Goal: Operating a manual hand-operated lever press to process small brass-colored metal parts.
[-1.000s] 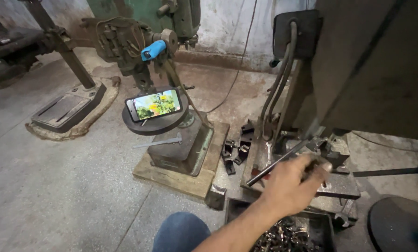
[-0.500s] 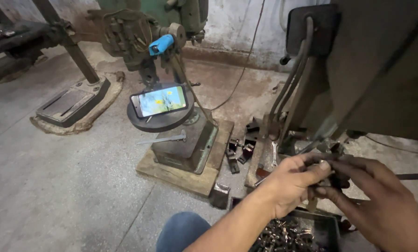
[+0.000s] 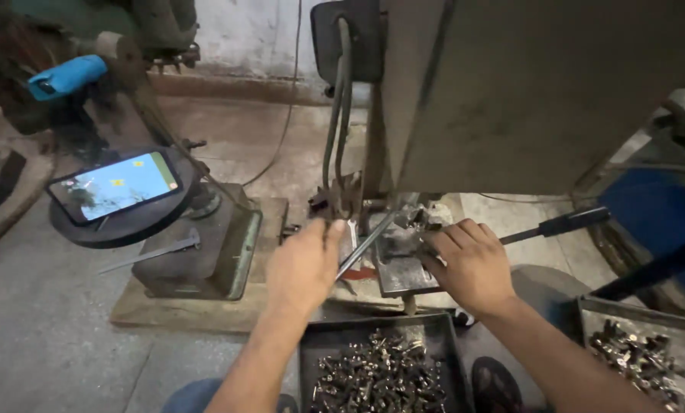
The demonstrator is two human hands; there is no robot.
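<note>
Far left of the hands, a lit phone (image 3: 115, 186) lies on a round dark metal table (image 3: 128, 223). The left hand (image 3: 306, 264) grips a slim steel rod (image 3: 367, 243); the right hand (image 3: 471, 264) curls, fingertips down, on the grey die block (image 3: 400, 264) between them. Fingers there could get pinched; below sits a tray (image 3: 316, 336) of small shiny parts.

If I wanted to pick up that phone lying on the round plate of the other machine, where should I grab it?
Probably by its two long edges, coming from above on the near side. The phone lies flat, screen up, on the round plate, so only its thin sides offer a hold. That machine's dark column rises just behind and right of it, leaving the front side more open.
</note>
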